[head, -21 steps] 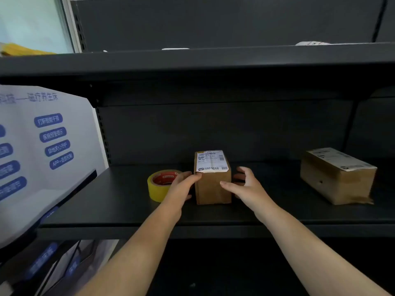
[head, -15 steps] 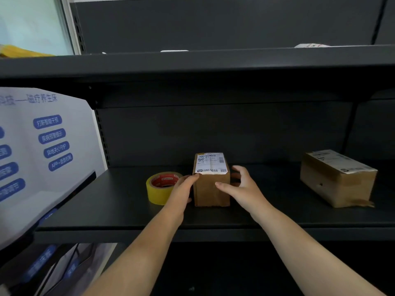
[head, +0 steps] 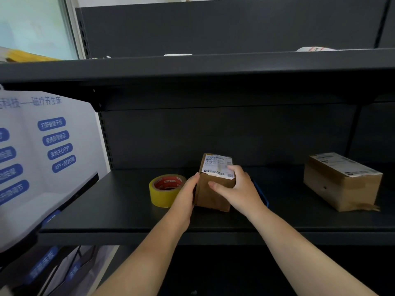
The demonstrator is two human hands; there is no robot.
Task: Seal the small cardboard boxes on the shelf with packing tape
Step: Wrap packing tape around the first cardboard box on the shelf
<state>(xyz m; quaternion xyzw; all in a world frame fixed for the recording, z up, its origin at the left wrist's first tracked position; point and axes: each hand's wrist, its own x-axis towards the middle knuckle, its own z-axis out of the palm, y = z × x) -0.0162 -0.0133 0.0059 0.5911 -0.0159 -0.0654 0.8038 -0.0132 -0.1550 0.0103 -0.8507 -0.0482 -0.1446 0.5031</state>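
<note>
The yellow tape roll sits just left of the small box, crowding that side. To the right, bare shelf runs to the larger box. The upper shelf limits headroom.

You are looking at a dim scene: the dark shelf swallows most light, and deep shadow fills the recess beneath the upper shelf. Brightness comes from the window at upper left, washing it out. Straight edges bow near the frame borders, and fine detail is soft throughout.
</note>
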